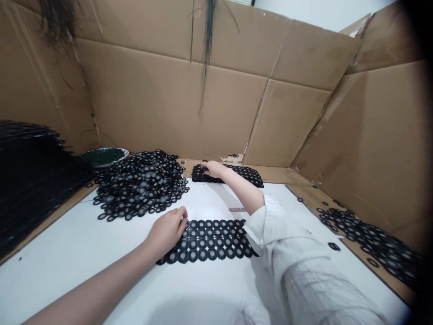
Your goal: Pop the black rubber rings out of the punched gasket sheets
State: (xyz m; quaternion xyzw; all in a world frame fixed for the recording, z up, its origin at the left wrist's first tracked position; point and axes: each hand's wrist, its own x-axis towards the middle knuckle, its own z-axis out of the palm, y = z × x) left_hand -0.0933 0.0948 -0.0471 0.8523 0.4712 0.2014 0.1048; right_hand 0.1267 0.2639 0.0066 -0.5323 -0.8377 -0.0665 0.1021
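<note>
A rectangular sheet of black rings with grey centres (213, 243), laid in several rows, rests flat on the white board. My left hand (169, 228) is at its upper left corner, its fingers curled together. What those fingertips hold, if anything, is hidden. Farther back, my right hand (214, 169) reaches over the left end of a second dark stack of ring rows (245, 173). Its fingers are bent and slightly apart, with the tips at the stack. The right sleeve covers the right end of the near sheet.
A large heap of loose black rings (142, 183) lies left of centre, by a dish of dark green stuff (104, 156). Black strands (30, 176) are piled at far left. More rings (368, 237) line the right side. Cardboard walls (176, 99) enclose the white board (67, 271).
</note>
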